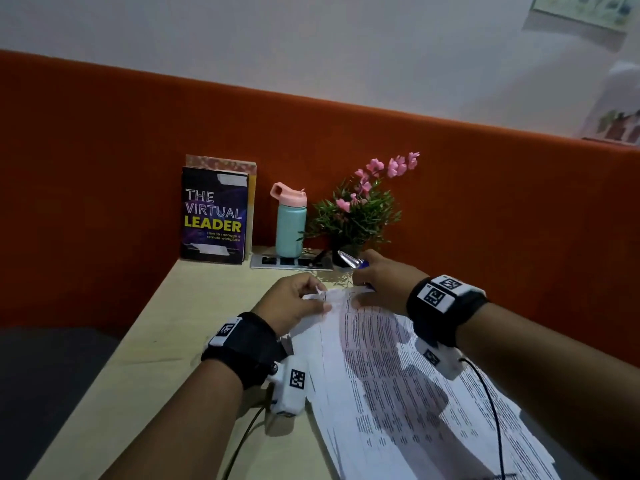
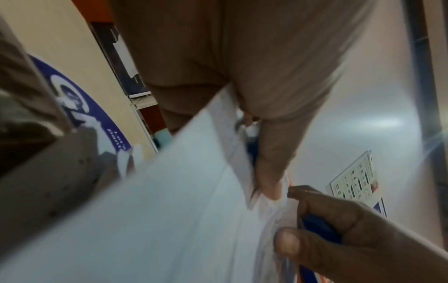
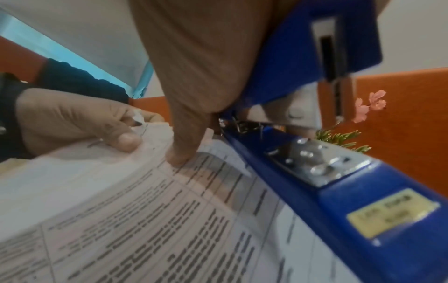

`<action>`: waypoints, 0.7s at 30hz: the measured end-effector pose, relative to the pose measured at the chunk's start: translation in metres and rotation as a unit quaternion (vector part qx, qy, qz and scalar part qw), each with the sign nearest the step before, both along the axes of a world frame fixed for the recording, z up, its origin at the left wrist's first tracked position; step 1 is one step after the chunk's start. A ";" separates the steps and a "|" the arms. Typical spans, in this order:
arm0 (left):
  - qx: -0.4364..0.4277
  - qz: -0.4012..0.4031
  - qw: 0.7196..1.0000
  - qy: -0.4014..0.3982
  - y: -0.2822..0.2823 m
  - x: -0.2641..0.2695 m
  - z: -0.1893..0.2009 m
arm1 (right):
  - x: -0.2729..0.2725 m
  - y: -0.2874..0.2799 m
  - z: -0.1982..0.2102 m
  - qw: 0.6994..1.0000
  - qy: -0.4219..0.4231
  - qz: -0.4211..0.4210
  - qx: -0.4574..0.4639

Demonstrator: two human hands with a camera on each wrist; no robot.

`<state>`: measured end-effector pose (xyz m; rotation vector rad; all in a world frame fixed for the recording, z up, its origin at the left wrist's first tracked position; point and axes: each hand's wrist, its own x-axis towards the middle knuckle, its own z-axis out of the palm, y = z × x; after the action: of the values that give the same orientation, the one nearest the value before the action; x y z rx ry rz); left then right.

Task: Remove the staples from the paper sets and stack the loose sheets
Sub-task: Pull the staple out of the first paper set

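Printed paper sheets [image 1: 398,386], too many to count, lie fanned on a pale desk [image 1: 166,341], their long axis running from the near right at five o'clock to the far corner at eleven o'clock, where both hands meet. At ten o'clock stand two books [image 1: 215,216] against an orange partition [image 1: 104,150]; right of them one teal bottle with a pink lid [image 1: 290,221], then one potted plant with pink flowers [image 1: 363,209]. One left hand [image 1: 292,303], knuckles up, pinches the top sheet's far corner between curled fingers and thumb [image 3: 126,140]. One right hand [image 1: 382,284], palm down, wraps one blue stapler [image 3: 315,162] with its metal nose toward twelve o'clock, while a straight fingertip [image 3: 178,158] presses the printed page.
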<state>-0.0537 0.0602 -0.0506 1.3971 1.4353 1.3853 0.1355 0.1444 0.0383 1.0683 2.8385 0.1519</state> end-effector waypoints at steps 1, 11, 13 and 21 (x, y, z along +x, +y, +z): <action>-0.003 0.006 0.999 -0.038 0.000 0.000 -0.001 | -0.001 0.003 -0.001 1.000 -0.012 -0.009 -0.001; -0.071 0.002 0.988 -0.135 0.006 0.003 -0.020 | 0.029 0.025 -0.001 0.997 0.058 -0.057 -0.007; -0.070 0.011 0.987 -0.143 0.006 0.004 -0.023 | 0.035 0.023 0.001 0.995 0.077 -0.055 0.019; -0.058 0.022 0.980 -0.191 0.007 0.007 -0.025 | 0.025 -0.005 0.028 0.998 -0.001 -0.034 0.050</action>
<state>-0.0464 0.0675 -0.0758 0.9663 1.2730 1.4781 0.1607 0.1398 0.0667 1.1824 2.8145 0.2926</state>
